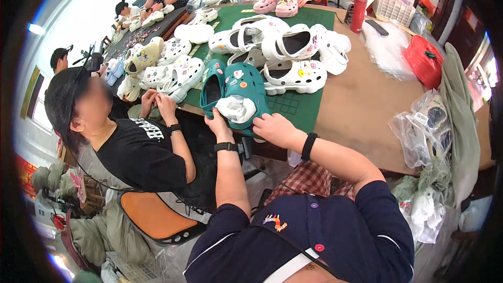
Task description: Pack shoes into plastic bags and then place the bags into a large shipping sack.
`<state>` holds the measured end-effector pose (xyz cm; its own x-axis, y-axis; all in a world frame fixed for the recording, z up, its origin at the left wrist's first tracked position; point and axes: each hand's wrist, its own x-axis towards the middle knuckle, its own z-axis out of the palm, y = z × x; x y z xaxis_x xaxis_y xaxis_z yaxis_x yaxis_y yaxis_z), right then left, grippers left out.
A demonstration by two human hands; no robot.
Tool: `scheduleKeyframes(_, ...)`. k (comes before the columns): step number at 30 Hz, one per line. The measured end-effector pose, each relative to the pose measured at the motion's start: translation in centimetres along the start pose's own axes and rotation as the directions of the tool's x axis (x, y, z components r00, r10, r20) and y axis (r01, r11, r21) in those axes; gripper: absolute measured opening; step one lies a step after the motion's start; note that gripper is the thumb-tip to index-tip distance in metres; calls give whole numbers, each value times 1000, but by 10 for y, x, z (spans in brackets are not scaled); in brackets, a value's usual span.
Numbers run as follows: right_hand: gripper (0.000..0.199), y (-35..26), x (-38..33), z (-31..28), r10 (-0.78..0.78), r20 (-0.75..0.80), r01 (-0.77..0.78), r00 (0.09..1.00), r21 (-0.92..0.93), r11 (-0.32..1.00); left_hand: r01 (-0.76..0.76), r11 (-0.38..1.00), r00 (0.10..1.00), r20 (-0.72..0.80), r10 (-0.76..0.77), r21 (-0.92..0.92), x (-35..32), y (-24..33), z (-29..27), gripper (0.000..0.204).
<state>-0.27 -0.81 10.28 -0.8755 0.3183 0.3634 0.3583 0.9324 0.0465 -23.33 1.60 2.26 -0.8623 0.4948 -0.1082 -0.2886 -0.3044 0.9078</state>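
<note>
Stuffing step in hand, by the look of it: both hands at a teal clog (246, 91) lying at the near edge of the counter (356, 110), on a green mat (293, 106). Left hand (219, 124) cupping the heel end from below, fingers curled around the rim of the shoe. Right hand (273, 128) pressed against the outer side, fingers closed on the sole edge, steadying it. Wad of white tissue paper (237, 108) bulging out of the clog's opening, only partly seated. Second teal clog (212, 90) touching the first on its left, opening dark and seemingly unfilled. Small decorative charms dotted over both uppers.

Likely next: pushing the paper deeper toward the toe, which calls for one hand letting go of its grip while the other keeps the shoe from sliding off the counter edge.

Beyond, a cluster of white clogs (293, 57) spread across the mat. Red tumbler (358, 13) standing farther back, red bag (425, 62) to the right, clear plastic bags (427, 131) heaped at the counter's right side. Co-worker in a black shirt (141, 152) seated just to the left, hands on another white shoe.
</note>
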Motion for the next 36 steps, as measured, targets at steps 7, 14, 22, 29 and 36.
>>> scheduleKeyframes(7,6,-8,-54,-29,-44,-123,50,991,48,998,201,974,969,169,-181,-106,-91,31,-29,40)
scheduleKeyframes(14,9,-28,-164,-98,32,-80,-25,996,89,996,249,959,820,557,-133,-137,-221,54,-41,65)
scheduleKeyframes(22,14,-8,-279,-167,512,44,-484,858,-268,833,524,831,447,770,-456,188,-304,-11,65,51)
scheduleKeyframes(29,10,0,-367,-159,705,21,-671,708,-291,682,-419,781,215,886,-410,463,-340,-98,67,98)
scheduleKeyframes(36,16,-8,-345,-204,852,-279,-876,442,71,477,-827,559,-35,997,63,-64,-337,-23,92,82)
